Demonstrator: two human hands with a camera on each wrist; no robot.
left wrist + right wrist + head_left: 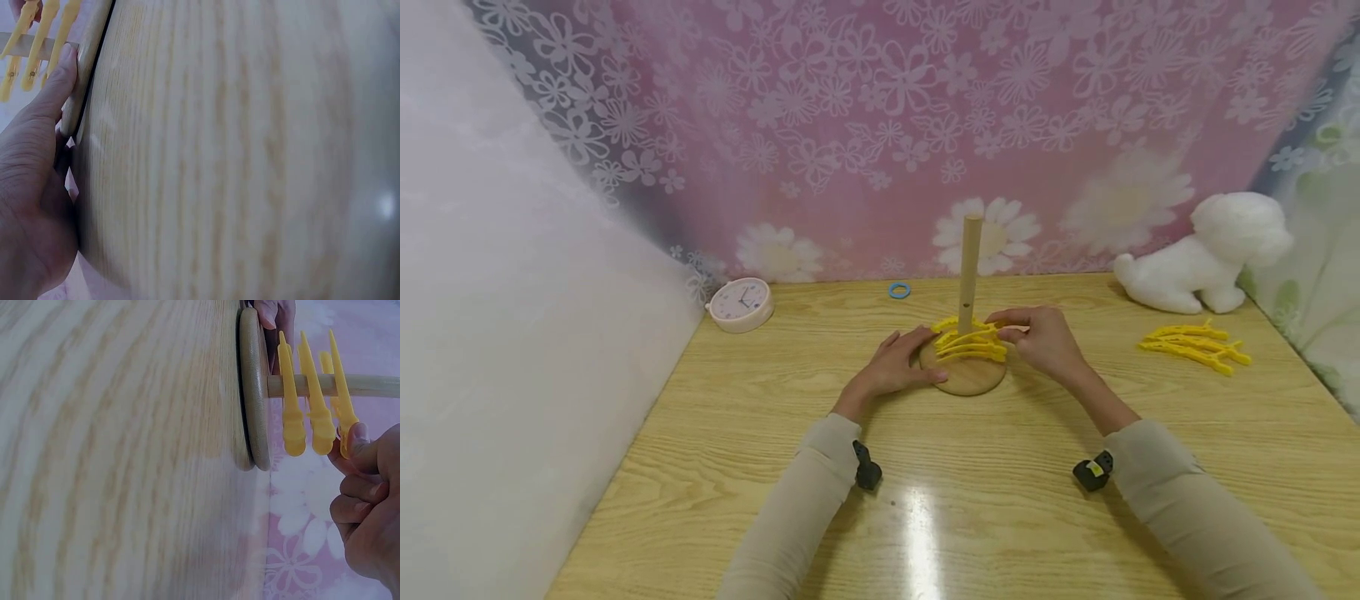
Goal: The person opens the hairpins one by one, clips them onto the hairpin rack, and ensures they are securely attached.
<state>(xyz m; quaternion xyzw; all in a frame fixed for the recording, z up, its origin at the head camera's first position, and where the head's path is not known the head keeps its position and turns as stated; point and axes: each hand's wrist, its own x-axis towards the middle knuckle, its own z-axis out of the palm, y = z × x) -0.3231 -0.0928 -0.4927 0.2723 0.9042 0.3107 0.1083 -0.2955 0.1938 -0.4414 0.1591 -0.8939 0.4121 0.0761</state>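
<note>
Right hand [1045,342] pinches the top yellow clip [342,400] on the peg between curled fingers; left hand [897,362], fingers straight, presses the round base [964,377].

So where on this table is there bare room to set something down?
The near table between the sleeves is bare, as is the left stretch below the clock. It is crowded at the peg stand, where both hands work, and by the loose yellow clips.
</note>
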